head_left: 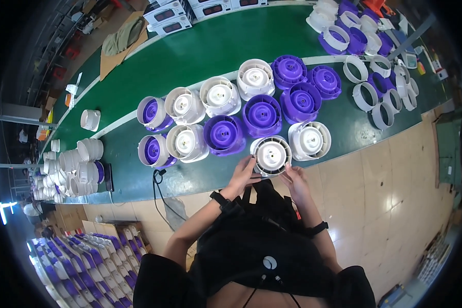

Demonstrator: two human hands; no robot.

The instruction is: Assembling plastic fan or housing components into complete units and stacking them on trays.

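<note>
At the table's near edge, my left hand (243, 177) and my right hand (295, 180) grip a white round plastic housing (272, 155) from both sides. It has a ribbed ring around a smooth domed disc with a small hub in its centre. Just right of it sits a similar white housing (311, 140). Purple housings stand close behind, one (262, 115) directly beyond my hands and another (224, 134) to the left. The undersides of the fingers are partly hidden by the held piece.
More white and purple housings (219, 95) stand in rows on the green table (231, 46). Loose rings (365, 96) lie at the right, stacked white parts (82, 159) at the left. A black cable (159, 192) hangs off the near edge. Boxes (168, 18) stand at the back.
</note>
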